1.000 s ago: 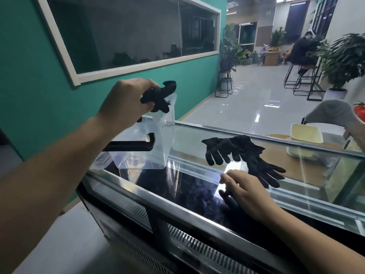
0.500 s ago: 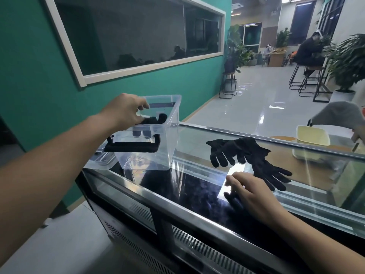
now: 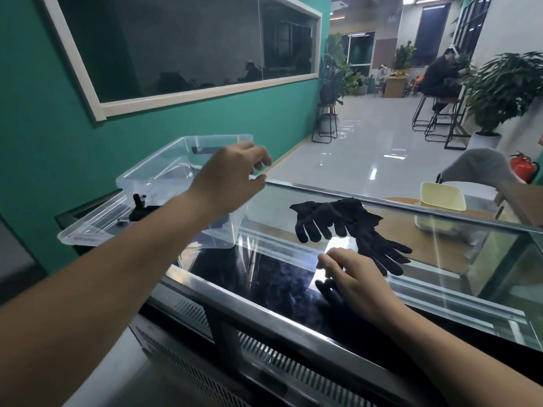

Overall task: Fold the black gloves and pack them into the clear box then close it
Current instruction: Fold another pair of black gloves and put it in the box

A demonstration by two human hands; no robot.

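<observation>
The clear box [image 3: 164, 171] stands open at the left end of a glass-topped counter [image 3: 293, 277], with its clear lid [image 3: 85, 230] lying flat beside it. Something black [image 3: 141, 208] shows inside the box by my forearm; most of it is hidden. My left hand [image 3: 232, 177] hovers over the box's right rim, fingers loosely curled and holding nothing. Two black gloves [image 3: 338, 221] lie spread and overlapping on the glass to the right of the box. My right hand [image 3: 352, 277] rests on the glass just in front of them, fingertips down, holding nothing.
A cream tub [image 3: 440, 204] sits on a lower wooden surface beyond the gloves. Another person's grey-sleeved arm [image 3: 476, 168] reaches in at the far right. A green wall runs along the left, and the counter's metal front edge [image 3: 264, 312] is close to me.
My left hand lowered a folded black glove into the box, let go of it and rose empty to the right rim. My right hand stayed on the glass.
</observation>
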